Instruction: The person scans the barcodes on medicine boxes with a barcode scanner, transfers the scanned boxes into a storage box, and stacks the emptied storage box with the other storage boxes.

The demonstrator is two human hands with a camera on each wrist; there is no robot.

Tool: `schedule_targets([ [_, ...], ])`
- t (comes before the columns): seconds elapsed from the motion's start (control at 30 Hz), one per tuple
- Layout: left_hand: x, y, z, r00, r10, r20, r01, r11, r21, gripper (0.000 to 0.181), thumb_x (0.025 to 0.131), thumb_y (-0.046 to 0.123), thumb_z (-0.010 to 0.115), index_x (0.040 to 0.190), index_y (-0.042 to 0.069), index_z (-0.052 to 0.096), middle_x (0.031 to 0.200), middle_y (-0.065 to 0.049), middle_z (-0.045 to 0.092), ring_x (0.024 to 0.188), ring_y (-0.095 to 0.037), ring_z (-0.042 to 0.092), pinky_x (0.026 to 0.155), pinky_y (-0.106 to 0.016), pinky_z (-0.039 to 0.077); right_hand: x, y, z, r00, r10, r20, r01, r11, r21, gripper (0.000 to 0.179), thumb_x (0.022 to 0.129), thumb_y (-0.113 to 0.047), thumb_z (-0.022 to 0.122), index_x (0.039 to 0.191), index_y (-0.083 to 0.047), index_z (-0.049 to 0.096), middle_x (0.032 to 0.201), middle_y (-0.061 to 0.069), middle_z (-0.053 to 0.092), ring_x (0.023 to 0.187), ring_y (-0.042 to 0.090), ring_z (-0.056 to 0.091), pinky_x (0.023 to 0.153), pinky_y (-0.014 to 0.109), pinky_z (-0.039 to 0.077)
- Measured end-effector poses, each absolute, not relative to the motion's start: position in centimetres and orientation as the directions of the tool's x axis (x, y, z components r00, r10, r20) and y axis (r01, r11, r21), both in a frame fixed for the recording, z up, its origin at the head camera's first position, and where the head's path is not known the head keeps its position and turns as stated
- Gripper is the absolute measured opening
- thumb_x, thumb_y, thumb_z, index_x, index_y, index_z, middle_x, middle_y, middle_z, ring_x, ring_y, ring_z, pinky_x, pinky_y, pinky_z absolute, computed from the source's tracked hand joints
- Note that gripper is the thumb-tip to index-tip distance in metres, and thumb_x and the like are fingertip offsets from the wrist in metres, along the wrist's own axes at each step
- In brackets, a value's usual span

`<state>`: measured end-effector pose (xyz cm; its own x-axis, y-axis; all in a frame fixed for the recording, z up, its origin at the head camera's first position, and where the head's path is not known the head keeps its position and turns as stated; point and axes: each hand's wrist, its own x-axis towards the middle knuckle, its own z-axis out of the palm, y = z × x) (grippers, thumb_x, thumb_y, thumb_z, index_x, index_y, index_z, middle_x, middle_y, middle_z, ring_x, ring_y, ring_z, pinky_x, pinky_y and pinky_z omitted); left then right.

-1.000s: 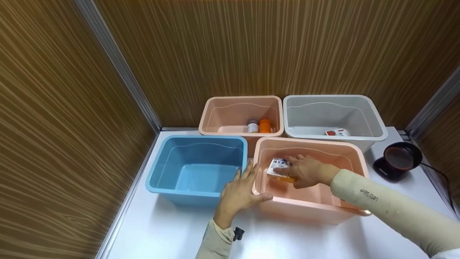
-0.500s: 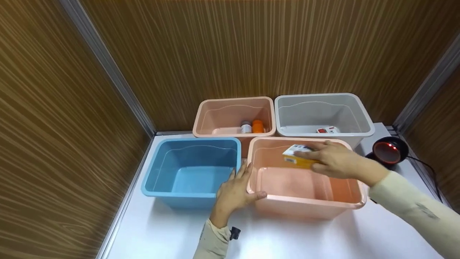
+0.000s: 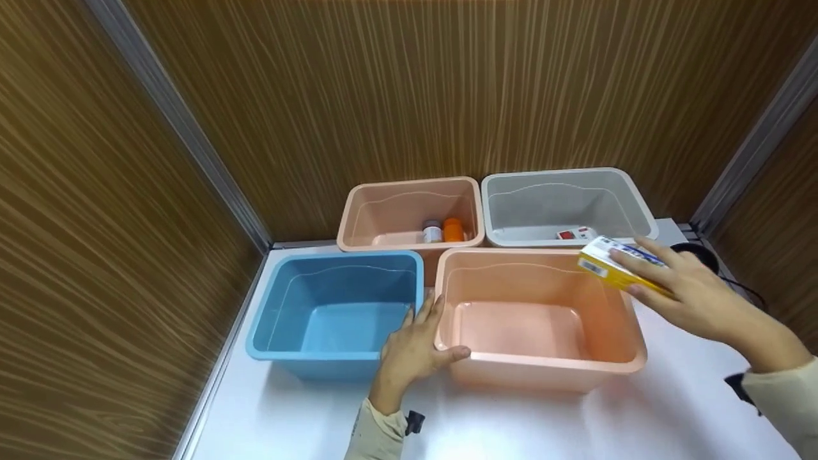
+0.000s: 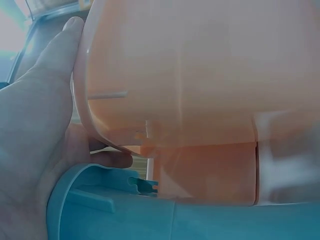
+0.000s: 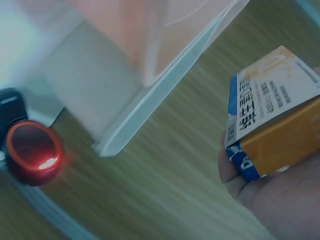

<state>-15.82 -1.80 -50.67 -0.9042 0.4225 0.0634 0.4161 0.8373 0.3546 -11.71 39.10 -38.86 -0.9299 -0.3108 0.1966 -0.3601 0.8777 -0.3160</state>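
Observation:
My right hand [image 3: 700, 291] grips a small carton [image 3: 620, 262] with white, yellow-orange and blue faces above the right edge of the front pink bin [image 3: 543, 364]. In the right wrist view, printed characters show on the white face of the carton [image 5: 275, 90]. My left hand [image 3: 412, 358] rests spread at the front left corner of that bin, its thumb along the front rim and its fingers fairly straight beside the blue bin [image 3: 319, 356]. The left wrist view shows the left hand [image 4: 37, 115] against the pink bin's rim, some fingertips partly hidden.
Behind stand a smaller pink bin [image 3: 409, 246] holding a white bottle [image 3: 432, 232] and an orange bottle [image 3: 453, 230], and a grey bin [image 3: 569, 172] with a red-and-white box [image 3: 573, 234]. A corded black scanner [image 5: 34, 150] glows red at the right.
My right hand has lifted the carton out of the front pink bin and carried it right, past the bin's right side. My left hand keeps its place at the bin's corner.

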Motion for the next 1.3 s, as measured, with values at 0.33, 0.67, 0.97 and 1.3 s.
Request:
schedule_targets([
  [0.33,-15.7,-1.8,-50.5,-0.904,0.423,0.055,0.412,0.834,0.367,0.110,0.068,0.089,0.033,0.153,0.021,0.015,0.158,0.001,0.006,0.132,-0.046,0.026,0.044,-0.030,0.041,-9.8,43.5,-42.1,-0.953,-0.122,0.276,-0.228,0.891,-0.393,0.059,0.088,-0.032,0.067,0.143,-0.026,0.045,0.145,0.018,0.037,0.116,0.049,0.034,0.081,0.064,0.028],
  [0.67,-15.5,-1.8,-50.6,-0.911,0.408,0.068,0.404,0.842,0.359,0.110,0.068,0.089,0.033,0.153,0.022,0.013,0.158,0.001,0.006,0.133,-0.046,0.025,0.040,-0.028,0.037,-8.9,46.8,-48.2,-0.982,0.000,0.191,-0.061,0.947,-0.314,0.057,0.097,-0.038,0.049,0.150,-0.029,0.028,0.156,0.012,0.015,0.108,0.053,0.033,0.075,0.072,0.029],
  [0.97,-15.6,-1.8,-50.5,-0.910,0.411,0.063,0.406,0.846,0.347,0.110,0.068,0.090,0.032,0.153,0.022,0.013,0.158,0.000,0.007,0.132,-0.046,0.026,0.042,-0.028,0.038,-8.7,47.6,-52.0,-0.991,-0.001,0.136,-0.049,0.934,-0.354,0.055,0.098,-0.039,0.048,0.149,-0.030,0.031,0.155,0.008,0.020,0.110,0.054,0.029,0.076,0.068,0.024],
  [1.3,-15.6,-1.7,-50.8,-0.911,0.406,0.075,0.403,0.835,0.375,0.110,0.068,0.089,0.035,0.153,0.024,0.015,0.157,0.002,0.012,0.132,-0.047,0.027,0.036,-0.028,0.035,-9.2,48.0,-51.9,-0.985,0.004,0.174,-0.054,0.944,-0.326,0.056,0.098,-0.038,0.048,0.150,-0.026,0.030,0.153,0.017,0.023,0.110,0.055,0.027,0.079,0.066,0.022],
])
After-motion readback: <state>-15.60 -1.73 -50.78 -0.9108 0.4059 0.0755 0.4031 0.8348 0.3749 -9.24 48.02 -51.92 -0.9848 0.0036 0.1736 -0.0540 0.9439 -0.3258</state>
